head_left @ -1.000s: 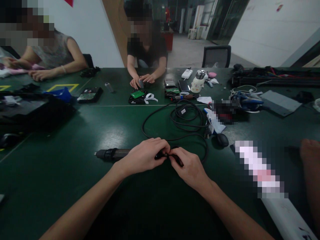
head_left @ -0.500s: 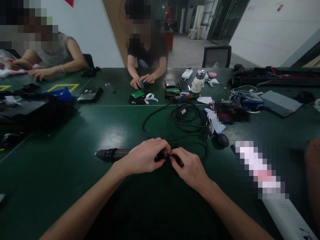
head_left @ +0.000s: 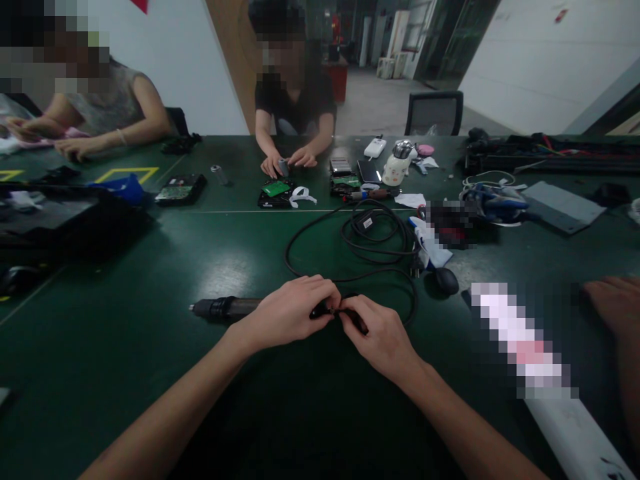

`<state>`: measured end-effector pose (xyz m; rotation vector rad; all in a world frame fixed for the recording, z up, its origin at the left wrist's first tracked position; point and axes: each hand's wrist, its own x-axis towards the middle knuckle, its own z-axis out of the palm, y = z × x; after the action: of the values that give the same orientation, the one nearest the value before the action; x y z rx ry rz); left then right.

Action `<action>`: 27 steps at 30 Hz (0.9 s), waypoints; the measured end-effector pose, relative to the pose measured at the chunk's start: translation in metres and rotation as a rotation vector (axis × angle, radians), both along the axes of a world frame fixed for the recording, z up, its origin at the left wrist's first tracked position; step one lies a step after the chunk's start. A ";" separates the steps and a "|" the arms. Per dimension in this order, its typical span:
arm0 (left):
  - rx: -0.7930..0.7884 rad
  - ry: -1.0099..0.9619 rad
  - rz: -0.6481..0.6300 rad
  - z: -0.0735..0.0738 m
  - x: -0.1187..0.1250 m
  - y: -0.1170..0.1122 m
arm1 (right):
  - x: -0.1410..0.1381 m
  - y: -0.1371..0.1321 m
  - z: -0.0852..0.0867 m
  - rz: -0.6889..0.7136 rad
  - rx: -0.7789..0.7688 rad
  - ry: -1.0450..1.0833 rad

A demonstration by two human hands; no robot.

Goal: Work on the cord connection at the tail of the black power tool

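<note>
A dark electric screwdriver (head_left: 225,308) lies on the green table, its bit end pointing left. My left hand (head_left: 295,308) is closed over the tool's rear end, which shows partly between thumb and fingers. My right hand (head_left: 377,328) is closed in a pinch right beside it, fingertips on the dark end of a cable; the exact shape of that end is mostly hidden. The fingertips of both hands nearly meet. From there a black cable (head_left: 415,293) runs in loops behind my hands, with a plug (head_left: 415,267) at the right of the coil.
Across the table a person (head_left: 295,107) handles a small grey cylinder near a green circuit board (head_left: 276,189). Another person sits at the left. A long white box (head_left: 575,427) lies to my right, near another person's hand (head_left: 607,297). A dark bulb (head_left: 445,281) lies beyond.
My two hands stay almost in place, with only slight finger movement. At the right edge, another person's hand has moved left into view. The person across has shifted their fingers.
</note>
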<state>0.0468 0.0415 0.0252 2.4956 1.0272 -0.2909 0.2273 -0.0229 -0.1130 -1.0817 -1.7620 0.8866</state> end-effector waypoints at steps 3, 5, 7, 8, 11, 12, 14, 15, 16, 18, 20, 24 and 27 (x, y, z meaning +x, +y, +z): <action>0.004 0.007 -0.008 0.000 0.000 0.000 | 0.000 0.000 -0.001 -0.002 0.001 -0.007; -0.015 -0.006 -0.020 0.000 0.000 0.000 | -0.001 0.000 -0.001 -0.003 0.004 -0.006; -0.016 -0.012 -0.023 0.000 0.001 0.000 | 0.000 0.000 -0.001 -0.004 0.008 0.000; -0.002 -0.009 -0.021 -0.001 0.001 0.000 | 0.000 0.001 -0.001 -0.005 0.009 0.003; 0.046 0.011 -0.016 -0.001 0.001 -0.001 | 0.000 0.001 0.000 -0.002 0.015 0.011; 0.047 0.010 -0.019 -0.001 0.001 -0.001 | 0.000 0.001 0.000 -0.001 0.015 0.015; 0.021 -0.005 -0.028 0.001 0.002 -0.001 | 0.000 0.000 0.000 0.000 0.009 0.023; 0.004 -0.014 -0.032 0.001 0.002 -0.001 | 0.000 0.000 0.000 0.000 0.004 0.028; -0.008 -0.019 -0.034 0.002 0.002 -0.001 | 0.000 0.000 -0.001 -0.001 -0.001 0.032; -0.002 -0.014 -0.027 0.001 0.002 -0.001 | -0.001 0.000 -0.001 -0.002 -0.006 0.037; 0.030 0.007 -0.019 -0.001 0.001 -0.001 | -0.001 0.000 0.000 -0.001 -0.009 0.038; 0.036 0.005 -0.026 0.000 0.001 -0.001 | 0.000 0.000 0.000 0.001 -0.014 0.035; -0.014 -0.031 -0.033 0.002 0.002 -0.001 | 0.000 0.000 0.000 0.002 -0.013 0.028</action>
<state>0.0485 0.0401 0.0275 2.4984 0.9694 -0.2678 0.2277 -0.0229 -0.1129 -1.0713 -1.7363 0.9114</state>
